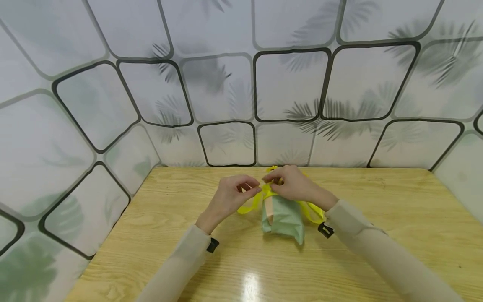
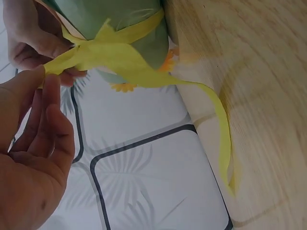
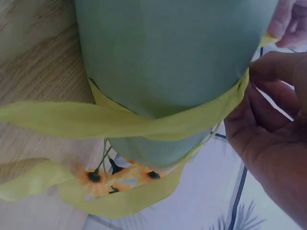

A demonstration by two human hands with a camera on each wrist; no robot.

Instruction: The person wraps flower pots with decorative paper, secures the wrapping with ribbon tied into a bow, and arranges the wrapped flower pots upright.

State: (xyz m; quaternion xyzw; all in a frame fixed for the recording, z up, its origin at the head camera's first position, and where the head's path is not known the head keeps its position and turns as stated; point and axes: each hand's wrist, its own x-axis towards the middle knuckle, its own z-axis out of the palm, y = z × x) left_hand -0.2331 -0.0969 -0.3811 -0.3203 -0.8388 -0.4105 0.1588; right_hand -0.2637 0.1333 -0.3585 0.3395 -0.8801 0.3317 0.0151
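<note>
A bouquet wrapped in pale green paper [image 1: 283,220] lies on the table, and a yellow ribbon [image 2: 120,60] goes around it. Orange-yellow flowers with dark centres [image 3: 96,176] show past the wrap's far end in the right wrist view. My left hand [image 1: 235,195] pinches a piece of the ribbon between thumb and forefinger, just left of the wrap. On the other side, my right hand [image 1: 292,183] holds the ribbon with its fingertips where it gathers against the paper. Loose ribbon ends trail to both sides.
The bouquet lies on a light wooden table [image 1: 381,235]. Behind and to the left stand walls [image 1: 290,88] covered in white sheeting with a dark line-and-leaf pattern. A black strap piece [image 1: 325,230] hangs by the right cuff, another [image 1: 213,245] by the left.
</note>
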